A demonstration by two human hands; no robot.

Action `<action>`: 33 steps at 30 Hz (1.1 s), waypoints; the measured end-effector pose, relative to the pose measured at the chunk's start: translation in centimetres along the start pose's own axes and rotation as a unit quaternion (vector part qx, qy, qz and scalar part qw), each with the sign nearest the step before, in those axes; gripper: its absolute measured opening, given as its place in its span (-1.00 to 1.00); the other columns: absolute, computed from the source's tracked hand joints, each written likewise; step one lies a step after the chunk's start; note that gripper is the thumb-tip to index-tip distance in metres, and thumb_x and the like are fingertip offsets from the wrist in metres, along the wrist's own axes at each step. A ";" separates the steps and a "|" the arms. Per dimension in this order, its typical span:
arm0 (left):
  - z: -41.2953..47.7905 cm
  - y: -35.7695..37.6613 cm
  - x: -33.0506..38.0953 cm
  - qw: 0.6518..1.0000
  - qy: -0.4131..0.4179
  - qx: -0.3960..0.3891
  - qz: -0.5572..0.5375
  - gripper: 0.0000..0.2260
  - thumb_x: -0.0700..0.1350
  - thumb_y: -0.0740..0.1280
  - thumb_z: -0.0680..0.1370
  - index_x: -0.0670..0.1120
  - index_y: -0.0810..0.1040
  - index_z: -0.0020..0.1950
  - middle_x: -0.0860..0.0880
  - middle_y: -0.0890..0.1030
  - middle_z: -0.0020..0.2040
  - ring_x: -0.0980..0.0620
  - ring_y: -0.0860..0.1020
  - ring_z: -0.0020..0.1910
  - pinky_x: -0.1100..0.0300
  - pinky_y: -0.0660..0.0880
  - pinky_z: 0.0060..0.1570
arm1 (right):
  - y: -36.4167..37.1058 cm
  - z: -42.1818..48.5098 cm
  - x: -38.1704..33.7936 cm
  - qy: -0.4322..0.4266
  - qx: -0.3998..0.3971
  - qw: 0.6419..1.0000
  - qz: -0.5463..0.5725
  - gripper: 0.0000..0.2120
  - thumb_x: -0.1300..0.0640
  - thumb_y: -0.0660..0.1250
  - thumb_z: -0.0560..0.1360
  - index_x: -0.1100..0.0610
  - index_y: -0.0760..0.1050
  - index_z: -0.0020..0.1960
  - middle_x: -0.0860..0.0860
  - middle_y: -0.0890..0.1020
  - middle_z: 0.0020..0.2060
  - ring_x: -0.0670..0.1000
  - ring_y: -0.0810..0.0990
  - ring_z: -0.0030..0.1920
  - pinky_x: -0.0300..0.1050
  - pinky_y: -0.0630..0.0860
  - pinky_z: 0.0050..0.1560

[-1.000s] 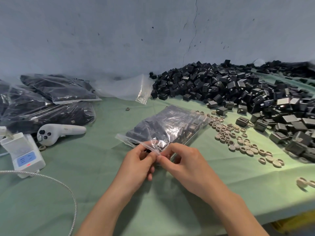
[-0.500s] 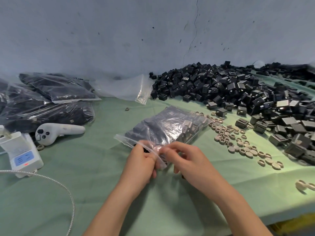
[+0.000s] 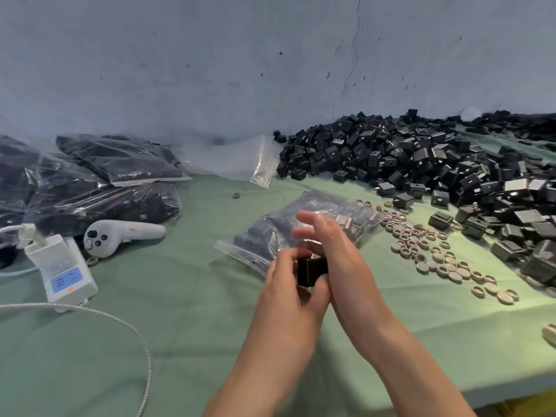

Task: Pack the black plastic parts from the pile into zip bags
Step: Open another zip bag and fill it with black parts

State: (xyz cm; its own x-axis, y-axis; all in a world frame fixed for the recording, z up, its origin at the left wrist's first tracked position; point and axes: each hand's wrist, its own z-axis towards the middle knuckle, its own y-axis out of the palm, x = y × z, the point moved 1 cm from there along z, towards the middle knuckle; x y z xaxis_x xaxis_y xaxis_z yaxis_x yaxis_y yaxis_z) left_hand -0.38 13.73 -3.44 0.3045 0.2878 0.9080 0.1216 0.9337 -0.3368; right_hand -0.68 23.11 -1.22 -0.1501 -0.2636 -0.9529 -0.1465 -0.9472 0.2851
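A clear zip bag (image 3: 319, 215) filled with black plastic parts lies on the green table, its zip edge pointing toward me. Just in front of it my left hand (image 3: 285, 293) grips one black plastic part (image 3: 310, 270) between fingers and thumb. My right hand (image 3: 334, 248) is beside it with fingers straight, its palm against the part's right side. The big pile of black plastic parts (image 3: 421, 164) spreads along the wall at the right, apart from both hands.
Several filled bags (image 3: 105, 179) are stacked at the left and empty zip bags (image 3: 231, 161) lean on the wall. A white controller (image 3: 120, 236), a white power strip (image 3: 63, 269) and a braided cable (image 3: 120, 320) lie left. Beige rings (image 3: 436, 254) scatter right of the bag.
Both hands pinched the bag's zip edge before. Now they are off the bag, my left hand holds a black part, and my right hand's fingers have straightened.
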 end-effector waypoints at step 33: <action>0.9 -2.1 -4.2 0.986 -0.101 0.098 -0.084 -0.72 -0.25 0.48 0.48 0.06 0.49 0.03 0.16 0.61 0.02 0.21 0.61 -0.03 0.45 0.46 -0.05 | -1.4 -2.6 5.0 -0.259 0.092 0.704 -0.655 -0.82 -0.04 0.18 0.59 0.00 0.41 -0.14 -0.09 0.49 -0.27 0.01 0.50 -0.31 -0.05 0.47 -0.24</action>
State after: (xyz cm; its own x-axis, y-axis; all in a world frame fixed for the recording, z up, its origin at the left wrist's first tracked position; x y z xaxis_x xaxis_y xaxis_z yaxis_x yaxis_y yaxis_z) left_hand -2.78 10.78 -6.29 0.0995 0.1431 0.9847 -0.0365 0.9895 -0.1401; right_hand 1.31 22.61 -6.68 -0.0984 0.9609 -0.2588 -0.6075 -0.2640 -0.7491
